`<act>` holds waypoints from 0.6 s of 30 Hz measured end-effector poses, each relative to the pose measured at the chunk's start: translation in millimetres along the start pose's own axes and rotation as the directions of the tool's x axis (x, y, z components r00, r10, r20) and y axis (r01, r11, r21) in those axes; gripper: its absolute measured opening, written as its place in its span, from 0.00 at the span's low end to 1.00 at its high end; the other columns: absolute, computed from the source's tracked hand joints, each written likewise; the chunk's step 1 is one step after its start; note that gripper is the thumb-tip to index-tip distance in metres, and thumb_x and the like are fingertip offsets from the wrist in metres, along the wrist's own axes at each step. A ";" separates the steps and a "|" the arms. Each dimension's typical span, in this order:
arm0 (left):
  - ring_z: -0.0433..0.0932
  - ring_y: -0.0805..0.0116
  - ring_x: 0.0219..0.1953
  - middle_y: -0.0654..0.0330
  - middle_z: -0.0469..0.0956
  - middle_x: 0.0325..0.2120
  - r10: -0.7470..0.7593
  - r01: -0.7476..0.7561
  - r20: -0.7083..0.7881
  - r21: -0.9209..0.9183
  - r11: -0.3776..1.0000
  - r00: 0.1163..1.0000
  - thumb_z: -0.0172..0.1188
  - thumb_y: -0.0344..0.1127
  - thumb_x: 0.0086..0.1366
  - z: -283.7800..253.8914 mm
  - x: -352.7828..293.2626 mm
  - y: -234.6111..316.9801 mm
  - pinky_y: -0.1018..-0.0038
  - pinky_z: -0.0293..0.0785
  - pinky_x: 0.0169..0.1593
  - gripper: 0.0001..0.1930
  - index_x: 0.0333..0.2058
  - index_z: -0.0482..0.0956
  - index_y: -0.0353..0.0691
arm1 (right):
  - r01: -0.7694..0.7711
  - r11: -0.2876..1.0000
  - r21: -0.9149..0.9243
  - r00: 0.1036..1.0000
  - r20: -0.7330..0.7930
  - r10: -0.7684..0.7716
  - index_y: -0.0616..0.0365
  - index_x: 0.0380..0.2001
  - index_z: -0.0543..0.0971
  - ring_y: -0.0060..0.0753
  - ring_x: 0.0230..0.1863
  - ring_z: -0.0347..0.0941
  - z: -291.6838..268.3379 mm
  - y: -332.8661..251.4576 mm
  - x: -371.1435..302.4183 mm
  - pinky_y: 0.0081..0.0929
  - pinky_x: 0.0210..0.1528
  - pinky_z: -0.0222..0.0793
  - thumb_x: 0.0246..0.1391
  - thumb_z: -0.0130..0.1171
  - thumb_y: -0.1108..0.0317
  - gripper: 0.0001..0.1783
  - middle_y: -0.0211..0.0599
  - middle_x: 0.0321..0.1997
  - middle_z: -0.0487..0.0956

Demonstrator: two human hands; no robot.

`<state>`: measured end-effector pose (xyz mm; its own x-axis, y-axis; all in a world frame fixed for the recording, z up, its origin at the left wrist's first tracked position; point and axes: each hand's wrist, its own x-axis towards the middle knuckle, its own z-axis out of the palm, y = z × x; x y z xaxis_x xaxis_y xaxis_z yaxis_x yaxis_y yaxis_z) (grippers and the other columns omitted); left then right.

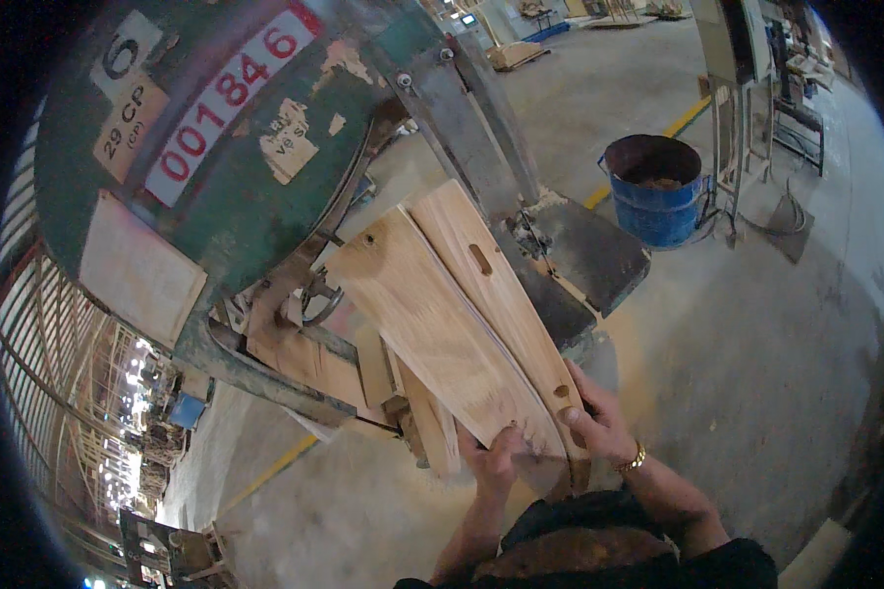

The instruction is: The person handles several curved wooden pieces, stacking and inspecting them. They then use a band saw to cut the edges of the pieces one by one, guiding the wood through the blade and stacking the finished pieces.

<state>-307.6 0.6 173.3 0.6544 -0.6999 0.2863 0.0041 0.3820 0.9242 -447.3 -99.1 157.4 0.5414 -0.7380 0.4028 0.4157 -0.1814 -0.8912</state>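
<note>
Two pale wooden boards lie side by side in front of me, slanting away to the upper left. The wider board has knots near both ends. My left hand is closed on its near left edge, thumb on top. Along its right side runs a narrower slotted board, with a long slot toward the far end and a smaller hole near me. My right hand grips its near right edge, thumb over the face. A thin, slightly curved seam separates the boards. Fingers under the wood are hidden.
A large green band saw stands ahead and left, its dark table beyond the boards. More wood pieces sit beneath the boards. A blue metal drum stands on the concrete floor at far right, near a metal stand.
</note>
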 end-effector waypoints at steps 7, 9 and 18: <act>0.72 0.62 0.45 0.55 0.69 0.45 0.094 -0.095 0.110 -0.003 0.996 0.989 0.57 0.27 0.49 -18.7 8.7 -17.9 0.67 0.73 0.45 0.29 0.52 0.61 0.37 | 0.142 0.983 -0.118 0.990 0.019 -0.140 0.68 0.62 0.55 0.27 0.57 0.61 0.0 5.4 0.4 0.26 0.57 0.57 0.53 0.56 0.57 0.40 0.41 0.59 0.67; 0.74 0.67 0.41 0.58 0.73 0.41 0.034 -0.034 0.003 -0.092 0.995 0.999 0.59 0.27 0.45 -6.0 4.9 -8.8 0.72 0.71 0.45 0.25 0.46 0.68 0.32 | 0.087 0.987 -0.139 0.996 0.023 -0.084 0.68 0.62 0.55 0.28 0.58 0.61 -2.4 0.1 -1.0 0.26 0.58 0.56 0.53 0.56 0.57 0.40 0.41 0.59 0.66; 0.75 0.67 0.38 0.59 0.75 0.36 0.208 -0.224 0.097 0.204 0.953 0.973 0.61 0.24 0.44 -14.8 5.1 3.0 0.73 0.72 0.42 0.25 0.45 0.68 0.31 | 0.073 0.997 0.001 0.997 0.021 -0.073 0.66 0.61 0.59 0.39 0.64 0.58 5.9 12.7 -5.0 0.33 0.63 0.52 0.54 0.56 0.59 0.36 0.48 0.63 0.63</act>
<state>-293.1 7.1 173.8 0.5643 -0.6605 0.4953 -0.2967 0.3977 0.8682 -440.4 -93.9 145.3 0.5248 -0.7091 0.4710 0.4550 -0.2339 -0.8592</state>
